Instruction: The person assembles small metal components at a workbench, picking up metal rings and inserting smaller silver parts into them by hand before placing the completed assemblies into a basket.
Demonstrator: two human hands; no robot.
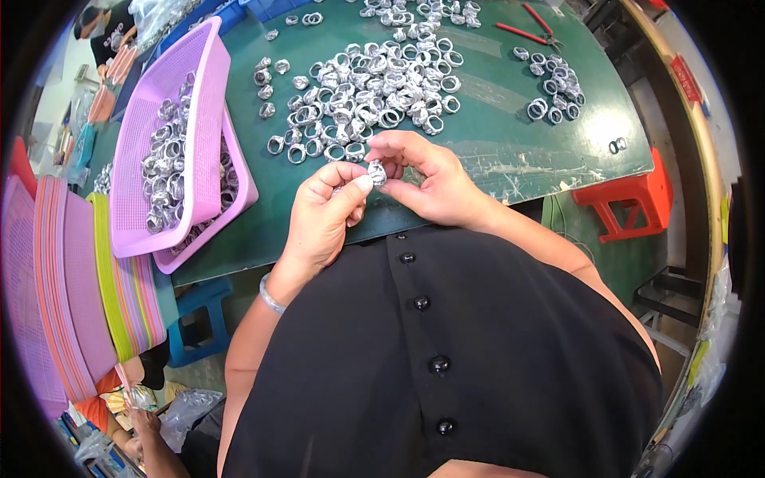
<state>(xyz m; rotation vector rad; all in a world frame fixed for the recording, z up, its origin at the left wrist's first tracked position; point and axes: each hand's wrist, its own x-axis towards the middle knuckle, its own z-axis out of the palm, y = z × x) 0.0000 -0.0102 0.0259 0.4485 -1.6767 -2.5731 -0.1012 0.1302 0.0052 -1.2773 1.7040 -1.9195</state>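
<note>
Between my two hands, over the table's near edge, is a silver-coloured metal ring [377, 173]. My left hand [325, 203] pinches it between thumb and fingers. From the other side my right hand [430, 177] is curled round the same ring, with its thumb and fingertips at the ring's edge. Just beyond my fingers lies a wide heap of similar silver rings [382, 84] on the green table [494, 119]. Several more rings [265, 80] stand apart to the left of the heap. Another small group of rings [562, 84] lies at the right.
Two purple baskets [211, 119] holding rings overlap at the left table edge. Red-handled pliers [530, 32] lie at the far right. Stacked coloured baskets [72, 279] stand at lower left, a red stool [629, 199] at right, a blue stool [199, 319] below. Other people work at far left and lower left.
</note>
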